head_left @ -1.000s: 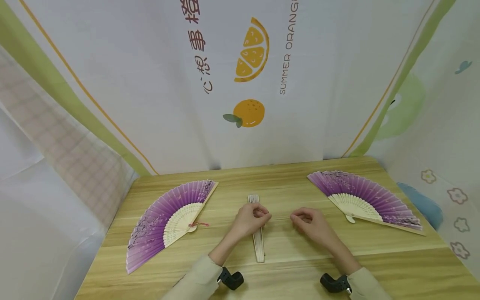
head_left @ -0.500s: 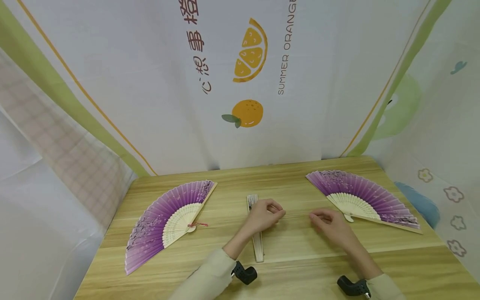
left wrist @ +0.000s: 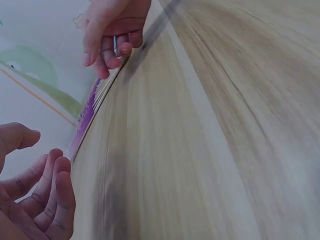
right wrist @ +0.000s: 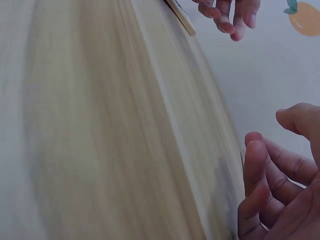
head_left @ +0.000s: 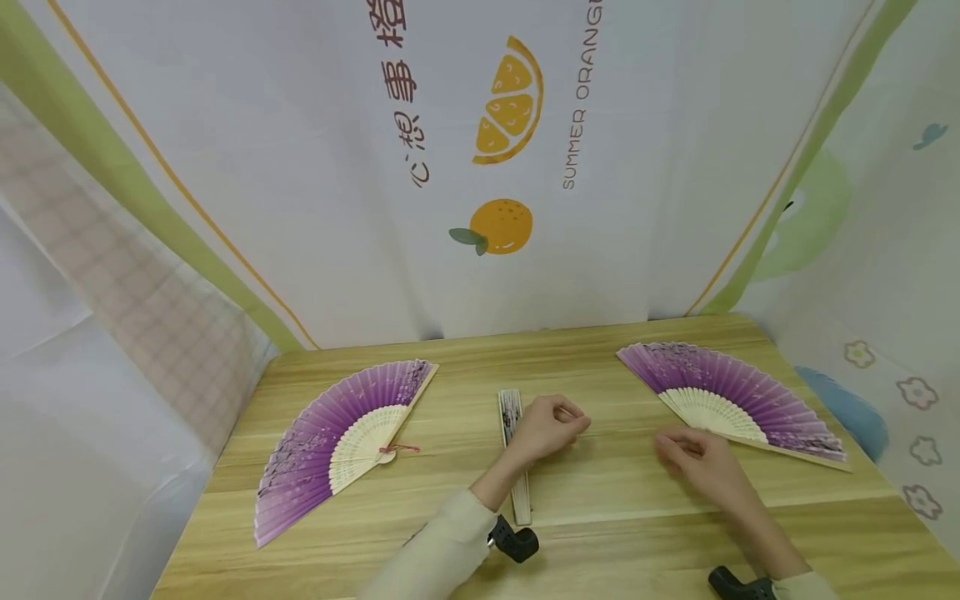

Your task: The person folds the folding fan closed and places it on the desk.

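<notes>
A folded fan [head_left: 522, 500] lies lengthwise on the wooden table in the head view, its upper part showing a dark printed edge. Across its middle reaches my left hand [head_left: 551, 428], fingers loosely bent with nothing in them; its wrist hides part of the fan. My right hand [head_left: 708, 467] hovers farther right, also empty, thumb apart from the fingers in the right wrist view. Just beyond it a spread purple fan [head_left: 738, 392] lies with its pivot end hidden behind that hand. Another spread purple fan [head_left: 330, 442], with a red cord [head_left: 401, 448], lies on the left.
The wooden table [head_left: 592, 550] ends at a white curtain [head_left: 585, 283] printed with oranges. More printed cloth [head_left: 885, 317] hangs along the right side, and a checked cloth [head_left: 150, 308] on the left. Each wrist wears a black camera mount [head_left: 517, 542].
Both hands have moved to the right over the table, the right one farther, so the space between them is wider. All three fans stay where they were.
</notes>
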Tool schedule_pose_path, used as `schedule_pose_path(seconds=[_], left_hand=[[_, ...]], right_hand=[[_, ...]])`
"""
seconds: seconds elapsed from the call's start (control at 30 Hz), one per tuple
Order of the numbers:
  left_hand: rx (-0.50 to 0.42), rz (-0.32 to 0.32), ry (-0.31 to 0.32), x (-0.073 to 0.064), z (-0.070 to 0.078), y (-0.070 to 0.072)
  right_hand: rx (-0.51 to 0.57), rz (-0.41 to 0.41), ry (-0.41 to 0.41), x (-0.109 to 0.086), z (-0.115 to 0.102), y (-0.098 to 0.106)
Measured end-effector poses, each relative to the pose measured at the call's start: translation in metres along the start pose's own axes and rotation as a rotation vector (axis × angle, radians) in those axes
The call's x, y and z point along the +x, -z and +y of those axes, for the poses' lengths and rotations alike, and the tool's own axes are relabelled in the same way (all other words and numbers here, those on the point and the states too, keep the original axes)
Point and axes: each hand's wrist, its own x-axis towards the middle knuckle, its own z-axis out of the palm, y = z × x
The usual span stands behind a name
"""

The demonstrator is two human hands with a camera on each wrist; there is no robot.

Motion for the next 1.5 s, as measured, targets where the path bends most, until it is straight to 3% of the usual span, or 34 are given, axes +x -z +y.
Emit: schedule_pose_path(seconds=[0.47,0.73,0.93,1.17,1.5], left_hand=[[-0.027,0.007,0.035,0.016,0.005,-0.025],[-0.014,0.031,0.064,0.025,0.001,-0.033],[-0.020,0.037,0.081,0.030,-0.003,-0.039],[-0.013,0.024,0.051,0.027,0.001,-0.039],[-0.016,0.018,0.055,0.026,0.004,-0.036]], right_hand=[[-0.081,0.096,-0.123,-0.016,0.011,0.029],[-0.169,0.163,-0.202,-0.021,0.010,0.037],[-0.175,0.187,-0.239,-0.022,0.012,0.041],[-0.135,0.234,-0.249,-0.019,0.014,0.039],[-0.121,0.338,-0.342,-0.016,0.014,0.032]])
